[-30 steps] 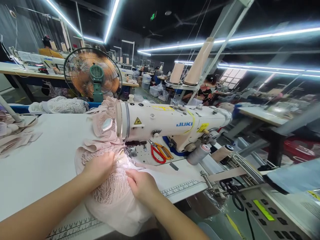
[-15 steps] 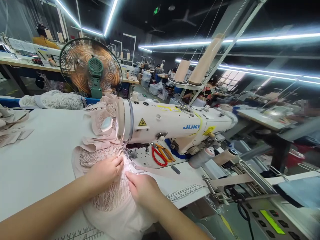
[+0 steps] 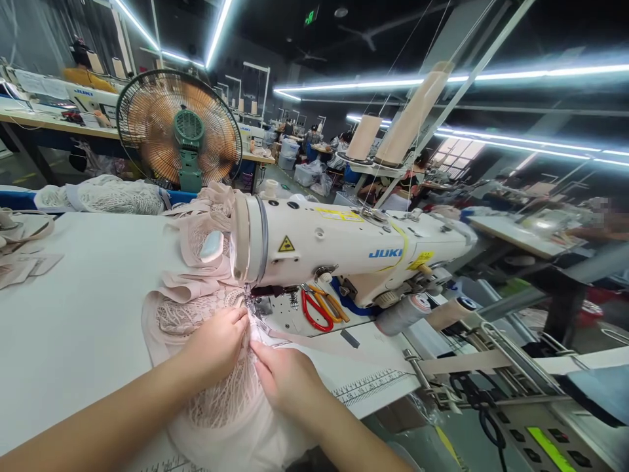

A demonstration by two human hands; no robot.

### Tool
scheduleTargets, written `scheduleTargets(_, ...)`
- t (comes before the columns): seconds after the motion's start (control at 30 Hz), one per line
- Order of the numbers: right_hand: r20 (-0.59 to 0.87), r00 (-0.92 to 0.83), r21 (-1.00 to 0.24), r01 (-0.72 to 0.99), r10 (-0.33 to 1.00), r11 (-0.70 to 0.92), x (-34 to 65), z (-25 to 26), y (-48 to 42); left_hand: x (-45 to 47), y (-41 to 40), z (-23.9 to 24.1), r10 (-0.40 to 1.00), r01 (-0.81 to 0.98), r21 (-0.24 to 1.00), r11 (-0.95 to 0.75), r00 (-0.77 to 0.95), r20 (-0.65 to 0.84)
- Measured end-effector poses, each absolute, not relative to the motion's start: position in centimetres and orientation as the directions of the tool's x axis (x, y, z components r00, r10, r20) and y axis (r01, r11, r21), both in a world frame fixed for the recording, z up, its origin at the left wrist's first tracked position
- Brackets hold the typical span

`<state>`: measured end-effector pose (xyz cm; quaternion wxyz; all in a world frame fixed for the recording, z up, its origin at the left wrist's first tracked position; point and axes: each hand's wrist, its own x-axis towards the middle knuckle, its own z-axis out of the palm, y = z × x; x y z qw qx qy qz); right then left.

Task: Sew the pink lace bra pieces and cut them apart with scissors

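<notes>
A pale pink lace garment (image 3: 221,397) lies under the needle area of a white sewing machine (image 3: 339,242) and drapes over the table's front. My left hand (image 3: 219,344) is closed on the fabric just in front of the presser foot (image 3: 248,299), fingertips pressed together. Close beside it, my right hand (image 3: 287,373) pinches the garment's edge between thumb and forefinger. A pale elastic band (image 3: 339,345) runs from the right across the table to the presser foot. More gathered pink fabric (image 3: 196,285) lies left of and behind the needle.
Red-handled and orange-handled snips (image 3: 317,311) lie on the machine bed beside a small grey piece (image 3: 350,338). Thread cones (image 3: 405,314) stand right of them. Fabric pieces (image 3: 29,262) lie at the table's left. Behind stands a large fan (image 3: 179,131); people work farther back.
The view has shifted slightly, so the machine sits a little farther right. Both hands keep their hold on the garment near the needle, with hardly any movement relative to it.
</notes>
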<state>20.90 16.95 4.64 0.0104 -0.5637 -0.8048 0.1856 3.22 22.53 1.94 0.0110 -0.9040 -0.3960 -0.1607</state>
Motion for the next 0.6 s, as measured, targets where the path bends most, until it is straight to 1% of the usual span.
scheduleTargets(0.1,-0.197,-0.359,-0.310,0.906,0.912,0.289,20.94,4.47,16.93,3.42,22.43,2.04,0.719,0.726,0.117,-0.678,0.622,0.310)
scheduleTargets(0.4,-0.205,-0.354,-0.316,0.906,0.912,0.281,21.00,4.71,16.98,3.35,22.25,1.81,0.676,0.693,0.082,-0.717,0.661,0.326)
scheduleTargets(0.6,-0.197,-0.365,-0.315,0.903,0.910,0.293,20.95,4.84,17.10,3.27,22.57,2.11,0.675,0.680,0.118,-0.724,0.662,0.327)
